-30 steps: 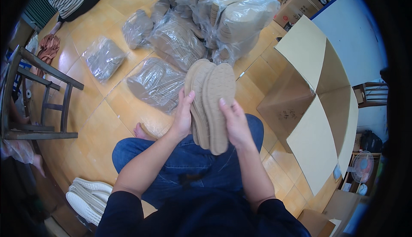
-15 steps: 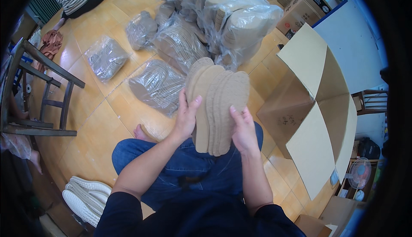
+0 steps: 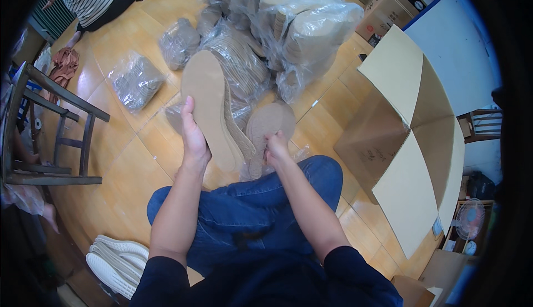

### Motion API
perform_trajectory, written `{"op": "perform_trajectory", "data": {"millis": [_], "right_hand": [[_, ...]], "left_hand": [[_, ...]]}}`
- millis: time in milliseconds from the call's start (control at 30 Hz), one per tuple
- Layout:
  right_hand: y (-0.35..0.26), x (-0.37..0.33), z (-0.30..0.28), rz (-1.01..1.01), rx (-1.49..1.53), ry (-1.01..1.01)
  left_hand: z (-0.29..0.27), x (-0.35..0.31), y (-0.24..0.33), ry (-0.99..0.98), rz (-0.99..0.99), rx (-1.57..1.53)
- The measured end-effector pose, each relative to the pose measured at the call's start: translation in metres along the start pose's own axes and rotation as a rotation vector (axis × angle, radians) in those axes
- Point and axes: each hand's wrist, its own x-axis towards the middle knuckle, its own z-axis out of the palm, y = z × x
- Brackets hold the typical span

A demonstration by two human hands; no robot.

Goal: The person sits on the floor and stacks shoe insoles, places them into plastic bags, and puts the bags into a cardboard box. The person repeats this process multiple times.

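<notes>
My left hand (image 3: 194,140) grips a small stack of tan shoe insoles (image 3: 204,87), tilted with the smooth face up and rough edges showing on its right side. Closed on a second batch of insoles (image 3: 266,121), my right hand (image 3: 276,148) holds them lower and just to the right, their fuzzy brownish face showing. The lower tips of the two batches lie close together above my crossed legs. Behind them, clear plastic bags of insoles (image 3: 236,62) lie on the floor, partly hidden by the held stack.
A big pile of bagged insoles (image 3: 311,35) stands ahead. At right is an open cardboard box (image 3: 366,146) with raised flaps. A wooden stool (image 3: 83,140) lies at left, white shoe soles (image 3: 114,262) at lower left. Another person (image 3: 97,1) sits far left.
The single stack between both hands is now split in two. My left hand has moved up and left with one part; my right hand has shifted left with the other.
</notes>
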Motion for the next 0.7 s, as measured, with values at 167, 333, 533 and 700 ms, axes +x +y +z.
{"op": "perform_trajectory", "data": {"millis": [167, 333, 533, 700], "right_hand": [[0.038, 0.054, 0.008, -0.012, -0.357, 0.178], [0.035, 0.049, -0.008, -0.121, -0.708, 0.227], [0.019, 0.029, 0.011, -0.154, -1.026, 0.152], [-0.037, -0.054, 0.025, -0.399, -0.362, -0.109]], "left_hand": [[-0.009, 0.008, -0.009, -0.037, -0.024, 0.014], [-0.008, 0.008, -0.019, 0.004, -0.008, 0.045], [0.003, -0.004, -0.014, -0.030, 0.029, 0.103], [0.012, -0.010, -0.023, -0.020, 0.236, 0.445]]}}
